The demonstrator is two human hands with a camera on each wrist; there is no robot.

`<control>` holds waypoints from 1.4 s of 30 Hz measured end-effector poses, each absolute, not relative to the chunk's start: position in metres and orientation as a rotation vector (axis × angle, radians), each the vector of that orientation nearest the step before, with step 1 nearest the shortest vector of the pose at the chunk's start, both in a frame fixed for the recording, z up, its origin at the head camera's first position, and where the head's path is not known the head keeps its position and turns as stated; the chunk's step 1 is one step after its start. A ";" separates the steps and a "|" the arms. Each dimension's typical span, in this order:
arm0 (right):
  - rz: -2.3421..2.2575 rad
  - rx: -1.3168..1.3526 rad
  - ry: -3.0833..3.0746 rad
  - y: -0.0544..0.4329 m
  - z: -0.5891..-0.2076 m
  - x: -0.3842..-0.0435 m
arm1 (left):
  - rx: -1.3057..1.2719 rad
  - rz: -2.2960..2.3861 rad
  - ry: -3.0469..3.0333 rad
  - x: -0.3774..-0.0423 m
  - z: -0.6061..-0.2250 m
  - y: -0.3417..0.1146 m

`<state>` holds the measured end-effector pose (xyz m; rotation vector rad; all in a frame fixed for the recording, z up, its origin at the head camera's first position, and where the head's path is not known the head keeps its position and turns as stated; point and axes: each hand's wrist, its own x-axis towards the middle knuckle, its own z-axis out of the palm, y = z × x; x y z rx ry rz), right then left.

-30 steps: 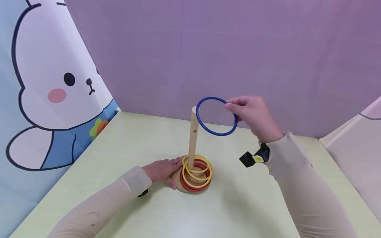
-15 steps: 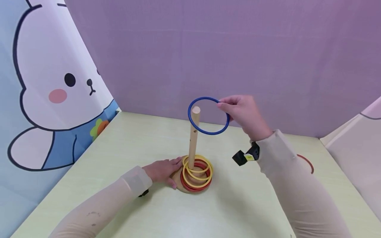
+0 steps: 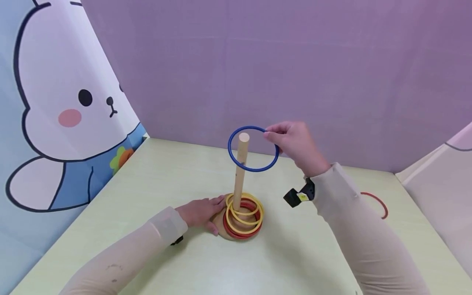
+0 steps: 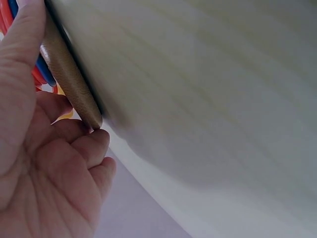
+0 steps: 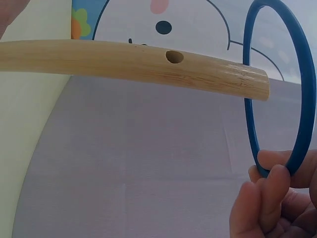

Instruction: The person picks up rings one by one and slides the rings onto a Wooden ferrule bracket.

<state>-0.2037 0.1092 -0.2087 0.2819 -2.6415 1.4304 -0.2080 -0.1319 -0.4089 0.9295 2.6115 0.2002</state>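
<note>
My right hand [image 3: 296, 145] pinches a blue ring [image 3: 252, 170] at its right side, between thumb and fingers. In the right wrist view the tip of the wooden post [image 5: 218, 82] lies inside the tilted ring. This post stands upright on a round wooden base [image 3: 219, 228]. My left hand [image 3: 199, 211] holds the base's left edge, its fingers bent against the rim [image 4: 84, 99] in the left wrist view. Yellow rings [image 3: 262, 214] lie loosely over red rings [image 3: 239, 236] around the foot of the post. A bit of blue shows among them in the left wrist view.
A separate red ring [image 3: 383, 205] lies on the table [image 3: 206, 266] at the right, partly hidden by the right sleeve. Behind the table hangs a purple cloth [image 3: 295, 73]. At the left is a cloth with a cartoon animal [image 3: 55, 98].
My right hand has carried the blue ring leftward and slightly down, from beside the post to around its tip. My left hand has stayed at the base. More of the right-hand red ring shows.
</note>
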 end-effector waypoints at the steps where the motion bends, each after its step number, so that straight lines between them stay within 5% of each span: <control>1: 1.428 0.277 -2.653 0.109 -0.209 -0.204 | 0.934 0.198 2.613 -0.208 -0.409 -0.132; 42: 1.460 0.320 -2.765 0.108 -0.265 -0.216 | 0.914 0.251 2.607 -0.209 -0.403 -0.124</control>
